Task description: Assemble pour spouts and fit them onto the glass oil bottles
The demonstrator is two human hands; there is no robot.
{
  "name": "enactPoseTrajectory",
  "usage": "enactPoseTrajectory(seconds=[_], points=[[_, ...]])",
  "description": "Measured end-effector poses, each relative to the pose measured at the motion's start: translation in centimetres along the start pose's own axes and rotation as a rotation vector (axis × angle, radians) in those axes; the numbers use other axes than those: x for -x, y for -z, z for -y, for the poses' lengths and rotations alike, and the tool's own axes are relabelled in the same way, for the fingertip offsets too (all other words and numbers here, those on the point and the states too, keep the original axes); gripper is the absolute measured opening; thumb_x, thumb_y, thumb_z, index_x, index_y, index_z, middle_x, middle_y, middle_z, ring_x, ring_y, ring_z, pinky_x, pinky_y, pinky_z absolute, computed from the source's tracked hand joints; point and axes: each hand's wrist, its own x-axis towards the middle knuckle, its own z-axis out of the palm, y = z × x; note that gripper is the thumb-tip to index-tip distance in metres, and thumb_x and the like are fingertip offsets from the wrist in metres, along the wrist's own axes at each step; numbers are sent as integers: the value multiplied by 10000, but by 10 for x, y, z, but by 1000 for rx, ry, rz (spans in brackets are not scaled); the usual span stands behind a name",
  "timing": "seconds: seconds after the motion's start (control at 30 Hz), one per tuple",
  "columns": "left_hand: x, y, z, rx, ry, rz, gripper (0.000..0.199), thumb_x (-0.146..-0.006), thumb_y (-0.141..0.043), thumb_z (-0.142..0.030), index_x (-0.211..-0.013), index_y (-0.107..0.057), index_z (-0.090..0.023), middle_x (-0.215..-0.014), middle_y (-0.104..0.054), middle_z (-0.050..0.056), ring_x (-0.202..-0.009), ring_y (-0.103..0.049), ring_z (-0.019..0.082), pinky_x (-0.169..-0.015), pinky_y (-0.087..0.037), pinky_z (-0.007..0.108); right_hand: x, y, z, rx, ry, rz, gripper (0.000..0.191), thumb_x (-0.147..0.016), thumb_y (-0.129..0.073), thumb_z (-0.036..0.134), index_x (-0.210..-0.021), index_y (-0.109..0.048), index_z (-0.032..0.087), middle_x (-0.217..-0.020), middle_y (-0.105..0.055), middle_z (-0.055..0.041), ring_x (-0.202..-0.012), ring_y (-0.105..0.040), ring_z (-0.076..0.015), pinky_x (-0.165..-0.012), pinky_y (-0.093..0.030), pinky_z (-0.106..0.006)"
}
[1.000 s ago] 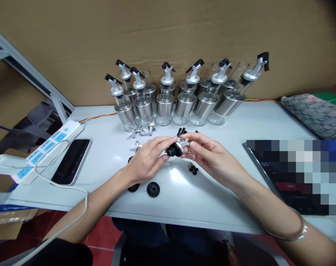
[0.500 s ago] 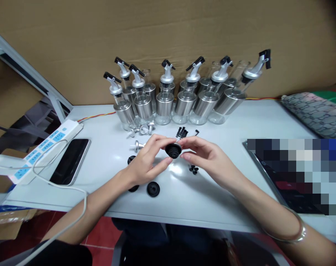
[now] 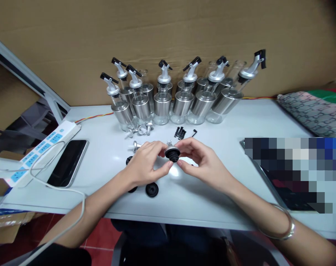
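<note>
Between my two hands is a bottle pourer (image 3: pixel 172 152), a silver spout top with a black ribbed stopper turned toward me. My left hand (image 3: pixel 150 162) grips its left side with thumb and fingers, and my right hand (image 3: pixel 201 160) closes on its right side. Under my left hand lie black rubber stoppers, one of them a round stopper (image 3: pixel 151 189) in plain sight. A silver spout (image 3: pixel 135 146) shows just behind my left hand. Small black levers (image 3: pixel 180 133) lie beyond my fingers, with a single lever (image 3: pixel 195 132) to their right.
Several glass-and-steel bottles (image 3: pixel 161 107) line the back, many with pourers fitted. Loose silver spouts (image 3: pixel 142 129) lie before them. On the left are a phone (image 3: pixel 68 162) and a power strip (image 3: pixel 43 151), its white cable crossing my left forearm. A dark device (image 3: pixel 284 184) lies right.
The pourer has tipped, so its silver top now shows above the black stopper. Both hands stay around it, and the right hand has shifted slightly left. The view has moved a little.
</note>
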Motion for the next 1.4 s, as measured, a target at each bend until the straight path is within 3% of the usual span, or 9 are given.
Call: enactPoseTrajectory(seconds=[0.23,0.43,1.17,1.4], points=[[-1,-1,-1,-98,-73,21,136,-767,-436,-310,-733,-465,-181,-650,-557,7,-599,-520,159,-667,-378,317,2,0,-1,309,121,0,254,-685,-612,122,-917,-538,197,-850,-644,-14,-761,-604,-141,-703,-487,-274],[0,-2,-2,-134,-122,-14,86,-688,-445,-277,-670,-446,-193,-560,-538,-27,-526,-497,137,-660,-363,308,2,-3,0,408,147,12,225,-641,-583,108,-840,-515,189,-745,-621,19,-658,-560,-111,-609,-442,-237],[2,-5,-5,-104,-167,-63,114,-644,-421,-228,-572,-338,-197,-441,-440,-81,-424,-379,85,-739,-349,332,8,-5,0,474,114,50,162,-628,-552,162,-709,-419,209,-588,-499,36,-566,-484,-124,-545,-395,-252],[0,-4,-2,-190,-154,-5,88,-713,-415,-247,-695,-473,-183,-569,-545,-36,-534,-491,126,-821,-368,367,5,-1,0,472,157,32,169,-666,-578,147,-773,-458,200,-672,-563,26,-609,-538,-112,-586,-426,-230]])
